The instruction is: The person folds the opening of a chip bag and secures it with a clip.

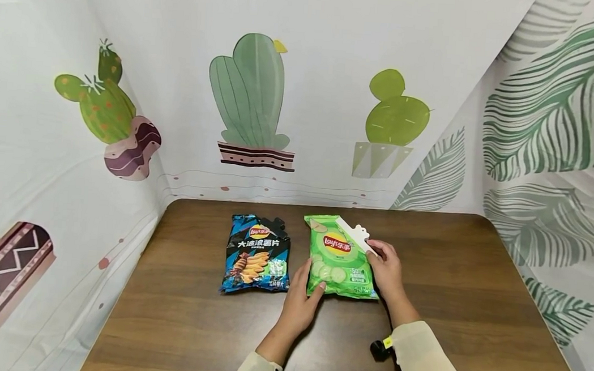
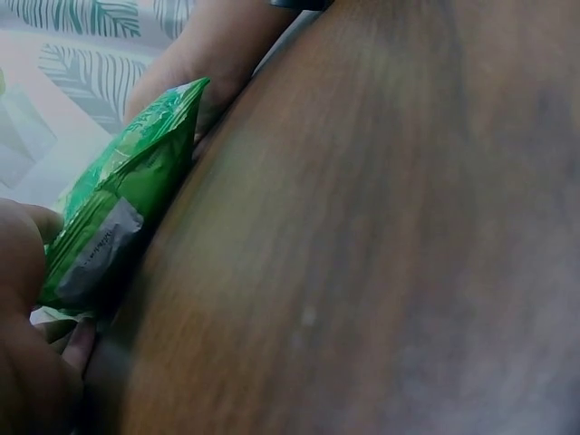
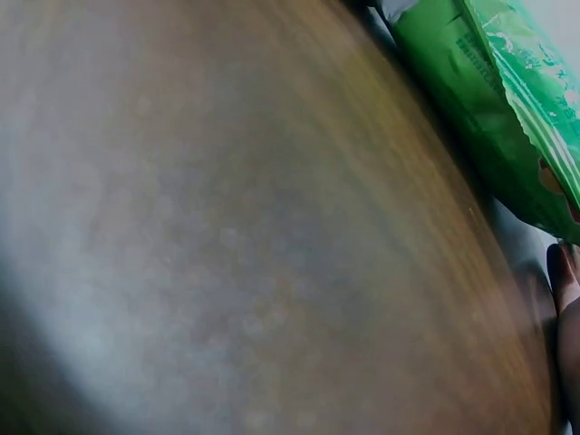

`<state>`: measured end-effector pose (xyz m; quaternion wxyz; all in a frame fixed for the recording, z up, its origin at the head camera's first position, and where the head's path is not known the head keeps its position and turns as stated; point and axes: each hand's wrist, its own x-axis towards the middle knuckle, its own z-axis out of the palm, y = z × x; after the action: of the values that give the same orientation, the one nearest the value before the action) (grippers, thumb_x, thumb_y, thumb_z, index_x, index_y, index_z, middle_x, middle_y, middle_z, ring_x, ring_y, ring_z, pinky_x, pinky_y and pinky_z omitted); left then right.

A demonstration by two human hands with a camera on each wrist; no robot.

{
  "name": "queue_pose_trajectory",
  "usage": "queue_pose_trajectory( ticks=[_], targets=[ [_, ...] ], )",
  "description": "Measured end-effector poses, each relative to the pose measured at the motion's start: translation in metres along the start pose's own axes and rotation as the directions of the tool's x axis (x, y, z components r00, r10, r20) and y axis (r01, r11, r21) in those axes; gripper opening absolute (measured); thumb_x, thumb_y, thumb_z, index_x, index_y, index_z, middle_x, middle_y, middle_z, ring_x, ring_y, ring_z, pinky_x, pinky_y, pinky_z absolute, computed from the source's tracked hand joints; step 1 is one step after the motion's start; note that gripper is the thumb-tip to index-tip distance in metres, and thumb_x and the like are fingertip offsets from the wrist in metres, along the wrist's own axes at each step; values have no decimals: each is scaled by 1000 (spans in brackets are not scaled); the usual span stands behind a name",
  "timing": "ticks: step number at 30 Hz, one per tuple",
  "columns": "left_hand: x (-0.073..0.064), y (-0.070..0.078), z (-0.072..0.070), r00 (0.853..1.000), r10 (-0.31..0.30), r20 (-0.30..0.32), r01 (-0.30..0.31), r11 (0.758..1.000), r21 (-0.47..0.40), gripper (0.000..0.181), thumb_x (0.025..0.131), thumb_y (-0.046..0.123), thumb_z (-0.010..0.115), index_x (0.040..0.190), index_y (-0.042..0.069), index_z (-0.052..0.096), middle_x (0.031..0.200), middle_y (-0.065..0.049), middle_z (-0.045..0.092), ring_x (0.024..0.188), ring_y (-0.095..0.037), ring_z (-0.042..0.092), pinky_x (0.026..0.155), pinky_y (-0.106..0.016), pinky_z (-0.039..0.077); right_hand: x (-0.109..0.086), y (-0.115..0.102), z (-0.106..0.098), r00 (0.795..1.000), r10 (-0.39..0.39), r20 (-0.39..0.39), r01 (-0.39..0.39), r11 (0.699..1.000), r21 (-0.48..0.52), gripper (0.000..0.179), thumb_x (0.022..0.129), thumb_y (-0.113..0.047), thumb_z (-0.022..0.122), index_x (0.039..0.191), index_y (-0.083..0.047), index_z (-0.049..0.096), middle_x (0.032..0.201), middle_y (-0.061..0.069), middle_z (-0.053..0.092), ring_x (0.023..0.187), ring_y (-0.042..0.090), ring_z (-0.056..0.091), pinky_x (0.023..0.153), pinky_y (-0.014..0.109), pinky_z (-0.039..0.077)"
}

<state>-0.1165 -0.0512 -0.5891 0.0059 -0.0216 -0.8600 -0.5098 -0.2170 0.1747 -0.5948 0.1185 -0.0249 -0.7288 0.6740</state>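
Observation:
A green Lay's chip bag (image 1: 334, 259) lies face up on the table, its lower edge toward the person. Diagonally across its top right corner runs a white bag clip (image 1: 357, 233). The left hand (image 1: 299, 299) grips the bag's left side, thumb over the front; in the left wrist view its fingertips (image 2: 80, 343) reach under the edge. On the other side, the right hand (image 1: 386, 270) holds the bag's right edge, fingertips right at the clip's lower end. The right wrist view shows the bag's green underside (image 3: 462, 100), with most of that hand out of frame.
Left of the green bag lies a blue and black Lay's chip bag (image 1: 257, 257), with a black clip (image 1: 274, 226) across its top right corner. Both bags are on a brown wooden table (image 1: 455, 263). A printed cactus curtain (image 1: 323, 96) hangs behind the table's far edge.

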Motion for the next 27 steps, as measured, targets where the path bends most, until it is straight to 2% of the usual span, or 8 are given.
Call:
queue_pose_trajectory(
  ticks=[7,11,14,20,25,27],
  targets=[
    [0,1,1,1000,0,-18,-1,1000,-7,73,103,49,53,162,18,24,162,-13,34,146,-36,39,113,-61,37,-4,-10,1,1000,17,-7,-17,995,99,29,93,12,59,122,17,61,127,24,54,107,0,60,94,7,47],
    [-1,2,1,1000,-8,-26,7,1000,-31,73,102,49,53,162,19,25,162,-13,34,147,-37,38,113,-63,36,-8,-20,1,1000,16,14,-18,991,135,32,92,14,57,124,21,57,128,27,52,109,6,61,95,9,48],
    [-1,3,1,999,-22,-26,20,999,-48,73,102,51,53,162,21,24,163,-11,33,148,-36,37,114,-63,34,-7,-18,1,1000,23,9,-24,988,152,34,93,15,55,126,20,57,129,27,52,110,6,62,94,9,48],
    [-2,7,2,999,-47,-26,45,997,-65,74,102,51,54,162,21,25,163,-13,33,147,-38,37,113,-64,34,-5,-6,2,999,43,-13,-41,993,115,32,97,9,55,128,13,58,131,23,53,110,0,61,94,7,47],
    [-3,13,-2,997,-69,-25,66,993,-99,75,101,50,56,162,19,26,163,-15,32,147,-40,36,113,-65,34,-5,-5,1,998,65,8,-66,993,101,33,99,3,56,131,10,58,134,22,56,113,3,59,92,7,47],
    [-1,15,-5,997,-78,-22,74,989,-127,75,100,46,58,162,18,26,163,-16,31,147,-39,36,113,-62,37,-6,-13,1,994,103,26,-106,988,115,35,99,2,56,133,9,57,137,25,55,117,8,59,90,8,47]
  ],
)
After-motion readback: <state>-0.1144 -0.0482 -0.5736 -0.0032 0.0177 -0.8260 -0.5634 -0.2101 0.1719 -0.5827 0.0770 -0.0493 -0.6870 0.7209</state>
